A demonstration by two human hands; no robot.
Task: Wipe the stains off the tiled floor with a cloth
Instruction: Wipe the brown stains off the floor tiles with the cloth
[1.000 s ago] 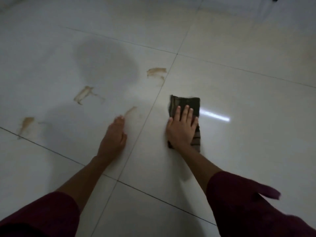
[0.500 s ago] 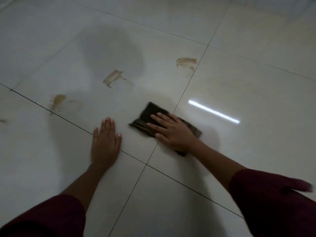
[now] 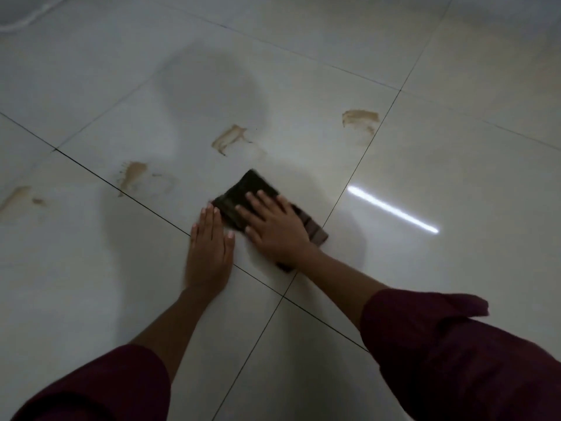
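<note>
Change: since half a second ago your two hands have drawn close together, and your left fingertips now sit just beside the near corner of the cloth.
Right hand: your right hand (image 3: pixel 277 227) lies flat on the cloth (image 3: pixel 247 194) with fingers straight and spread, pressing it to the floor — nothing is curled round it.
Left hand: your left hand (image 3: pixel 209 249) rests palm-down on the tile, fingers straight and close together, thumb out toward the right hand.
Cloth: dark, folded and slightly blurred, it lies on the tiled floor (image 3: pixel 425 268) just left of a grout line, its far end free and its near end hidden under your palm and wrist.
Stains: four brown smears show on the floor — one stain by the grout line (image 3: pixel 360 119) up right, one middle stain (image 3: pixel 229 138) just beyond the cloth, one left stain (image 3: pixel 132 174), and one edge stain (image 3: pixel 15 197) at the left border. None touches the cloth.
Sleeves: dark red sleeves (image 3: pixel 455 360) cover both your upper arms, forearms bare.
Light: a bright streak (image 3: pixel 393 209) reflects on the tile to the right of the cloth.
</note>
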